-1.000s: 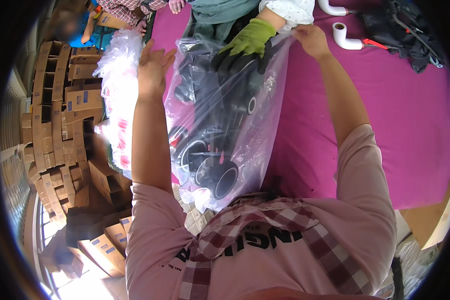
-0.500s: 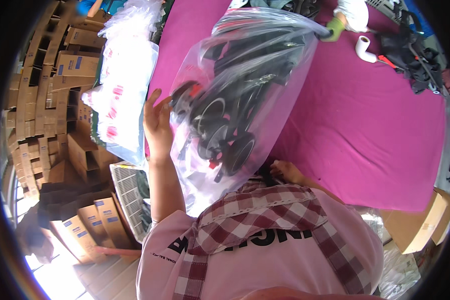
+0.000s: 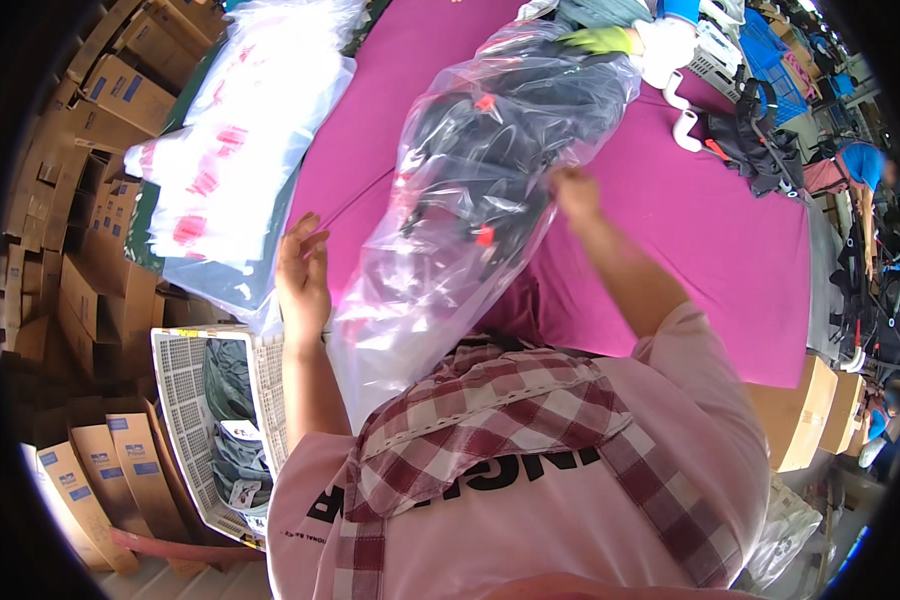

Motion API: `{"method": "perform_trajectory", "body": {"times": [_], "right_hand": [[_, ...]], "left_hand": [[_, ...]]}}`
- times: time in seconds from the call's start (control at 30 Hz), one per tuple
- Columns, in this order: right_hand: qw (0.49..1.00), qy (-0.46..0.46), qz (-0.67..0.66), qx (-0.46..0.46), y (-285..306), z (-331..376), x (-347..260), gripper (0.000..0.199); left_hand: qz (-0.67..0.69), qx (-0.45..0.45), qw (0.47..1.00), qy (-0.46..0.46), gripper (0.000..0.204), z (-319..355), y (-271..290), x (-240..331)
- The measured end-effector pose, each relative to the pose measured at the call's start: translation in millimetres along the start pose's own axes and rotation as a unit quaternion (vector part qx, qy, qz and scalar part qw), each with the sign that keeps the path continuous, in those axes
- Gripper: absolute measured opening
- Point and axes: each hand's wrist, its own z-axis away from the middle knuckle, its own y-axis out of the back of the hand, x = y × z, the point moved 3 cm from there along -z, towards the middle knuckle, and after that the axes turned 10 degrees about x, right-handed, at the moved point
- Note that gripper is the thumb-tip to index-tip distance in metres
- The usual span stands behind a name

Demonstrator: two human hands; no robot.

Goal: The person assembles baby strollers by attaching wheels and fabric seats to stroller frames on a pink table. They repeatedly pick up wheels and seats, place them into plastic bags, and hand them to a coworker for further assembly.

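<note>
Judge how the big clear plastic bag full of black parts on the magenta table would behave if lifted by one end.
The clear plastic bag would probably sag and fold: its film is thin and wrinkled. It likely feels heavy for a bag, being packed with dark framed parts. The glossy film may slip, so the right hand pinching its edge and the left hand at its side seem sensible.

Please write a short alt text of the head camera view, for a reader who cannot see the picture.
A person's two bare hands handle a large clear plastic bag of black parts on a magenta table: the right hand pinches the bag's side and the left hand is open beside it. A white basket and cardboard boxes stand at left.
</note>
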Motion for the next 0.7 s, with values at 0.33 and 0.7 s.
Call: {"method": "perform_trajectory", "body": {"times": [0.33, 0.7], "right_hand": [[0.850, -0.293, -0.389, -0.199, 11.0, 24.0, 26.9, 0.083], [0.935, -0.260, -0.063, 0.232, 157.0, -104.9, 176.8, 0.026]], "left_hand": [[0.043, -0.007, 0.998, 0.036, 0.029, 7.9, 5.2, -7.3], [0.076, -0.122, 0.989, -0.047, 0.031, -30.7, -155.1, 83.9]]}}
